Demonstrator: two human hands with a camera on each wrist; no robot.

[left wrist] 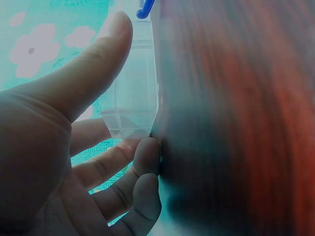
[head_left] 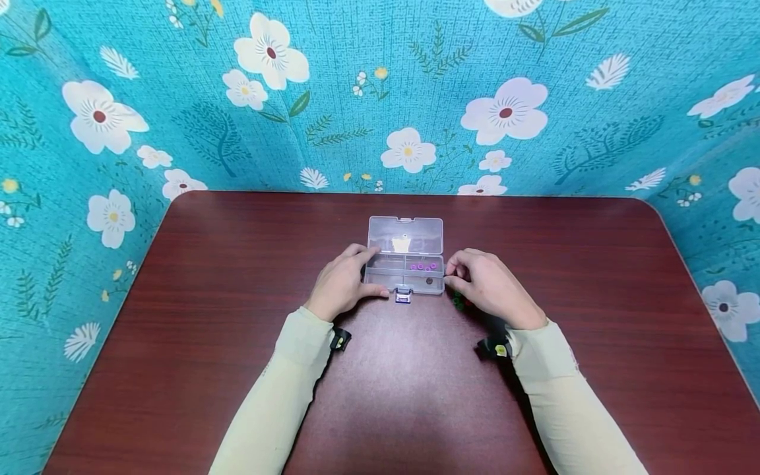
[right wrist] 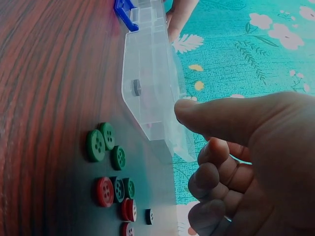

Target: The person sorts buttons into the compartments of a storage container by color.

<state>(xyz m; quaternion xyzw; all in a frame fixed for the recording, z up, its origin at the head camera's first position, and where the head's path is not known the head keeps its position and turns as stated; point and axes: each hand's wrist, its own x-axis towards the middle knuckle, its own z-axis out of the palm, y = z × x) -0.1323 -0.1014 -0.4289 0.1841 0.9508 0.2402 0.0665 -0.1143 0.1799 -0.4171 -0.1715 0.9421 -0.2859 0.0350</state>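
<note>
A clear plastic divided box (head_left: pixel 384 271) stands on the table with its lid (head_left: pixel 380 231) raised at the back. My left hand (head_left: pixel 340 282) holds its left end, thumb along the front wall and fingers around the far side. Several pink buttons (head_left: pixel 421 267) lie in the back right compartment, and a dark button (head_left: pixel 429 281) in the front right one. My right hand (head_left: pixel 489 284) is at the box's right end, thumb and index tips close together. Anything between those tips is hidden; the other fingers curl inward in the right wrist view.
Beside the box, partly under my right hand, lie several green buttons (right wrist: pixel 96 145), several red buttons (right wrist: pixel 105 191) and a black button (right wrist: pixel 150 216). A blue latch (head_left: pixel 403 296) hangs at the box front. The dark red table (head_left: pixel 249 264) meets a turquoise floral cloth (head_left: pixel 356 99) behind.
</note>
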